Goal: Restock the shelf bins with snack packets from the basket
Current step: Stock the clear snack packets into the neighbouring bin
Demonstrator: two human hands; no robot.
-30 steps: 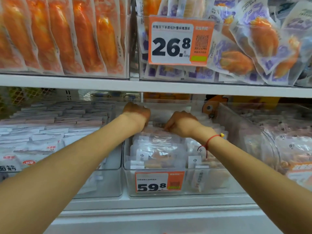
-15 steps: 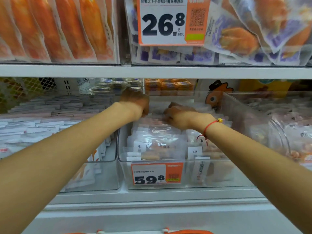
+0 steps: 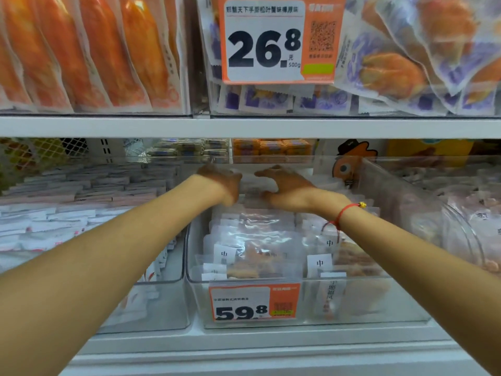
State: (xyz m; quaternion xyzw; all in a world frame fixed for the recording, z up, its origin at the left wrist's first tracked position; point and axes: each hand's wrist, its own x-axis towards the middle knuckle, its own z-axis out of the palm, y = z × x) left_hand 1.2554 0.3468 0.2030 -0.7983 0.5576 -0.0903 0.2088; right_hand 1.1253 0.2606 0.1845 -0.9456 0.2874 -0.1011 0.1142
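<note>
Clear snack packets (image 3: 257, 240) with white labels stand in rows in the middle clear bin (image 3: 379, 318), which carries a 59.8 price tag. Both my arms reach deep to the back of this bin. My left hand (image 3: 221, 183) curls downward over the rearmost packets, its fingertips hidden. My right hand (image 3: 287, 188), with a red string on the wrist, curves finger and thumb round the same pale rear packets (image 3: 250, 187) from the right. The basket is out of view.
A left bin (image 3: 151, 321) holds flat white packets. A right bin (image 3: 401, 202) holds pale packets. The upper shelf edge (image 3: 244, 127) runs just above my hands, with orange packs (image 3: 89, 50), purple packs (image 3: 393, 71) and a 26.8 tag (image 3: 276, 42).
Both hands have reached farther back in the middle bin. My right hand's fingers have spread from a tight curl into a wider curve round the rear packets.
</note>
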